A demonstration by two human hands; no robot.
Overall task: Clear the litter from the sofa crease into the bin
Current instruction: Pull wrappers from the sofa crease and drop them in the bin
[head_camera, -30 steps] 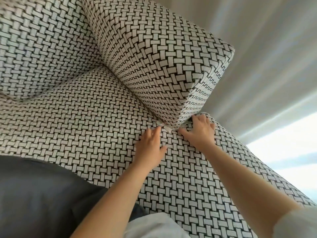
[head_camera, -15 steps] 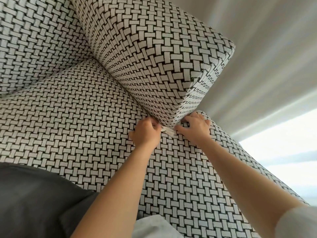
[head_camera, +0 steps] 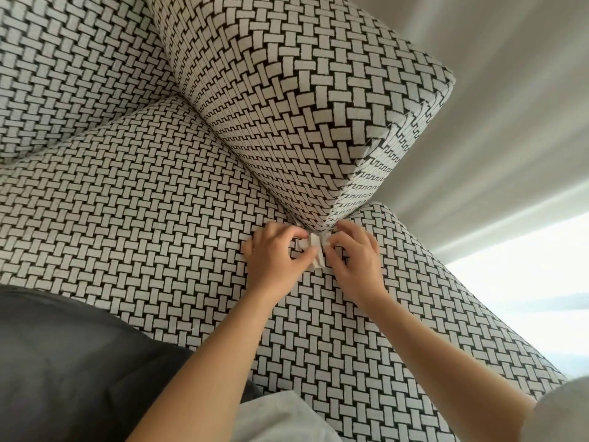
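Now your left hand (head_camera: pixel 276 256) and right hand (head_camera: pixel 353 254) both pinch a white paper scrap (head_camera: pixel 315 250), drawn out of the crease (head_camera: pixel 298 223) where it sat tucked a moment ago. The bin is out of view.

The black-and-white basket-weave sofa seat cushion (head_camera: pixel 143 202) is covered in a woven cloth, matt, with a slightly nubby, raised look to the pale bars against the dark ground. The wedge-shaped back cushion in the same black-and-white weave (head_camera: pixel 287 100) wears the same fabric; on its end face the cloth is pulled taut and the pattern thins to fine black lines. The small white folded scrap of litter (head_camera: pixel 315 250) looks like paper or thin tissue, matt and creased into ridges; which of the two cannot be told. The dark grey trouser cloth (head_camera: pixel 63 362) is smooth and dull. The pale grey curtain (head_camera: pixel 510 106) is soft, unglossed fabric hanging in folds.
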